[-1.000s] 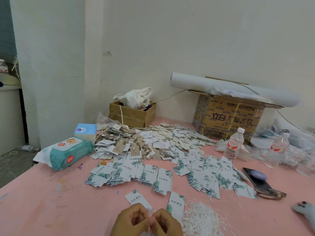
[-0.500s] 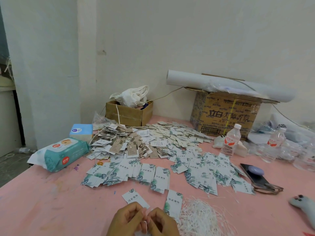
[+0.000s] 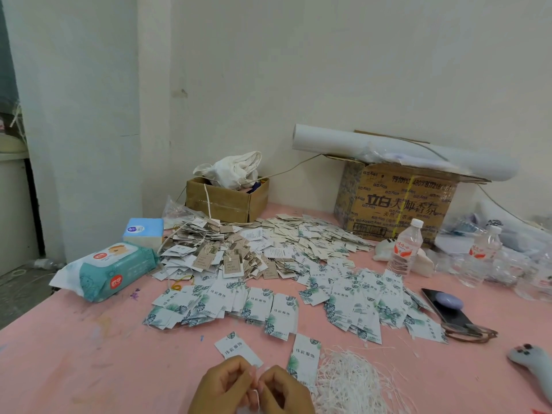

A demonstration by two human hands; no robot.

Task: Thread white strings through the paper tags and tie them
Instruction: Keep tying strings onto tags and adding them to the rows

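Pinching one white string (image 3: pixel 256 396) beside the string pile (image 3: pixel 354 380), left hand (image 3: pixel 222 387) and right hand (image 3: pixel 287 391) faced many apparently unthreaded leaf-printed tags (image 3: pixel 270 307) beyond it.

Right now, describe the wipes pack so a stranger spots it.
Start at the pink table, left edge. Left of the tag pile lies the wipes pack, beside a blue tissue box. Only it is a soft teal pouch with red stickers.

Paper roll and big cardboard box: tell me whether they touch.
Touching. The head view shows the paper roll lying across the top flaps of the big cardboard box.
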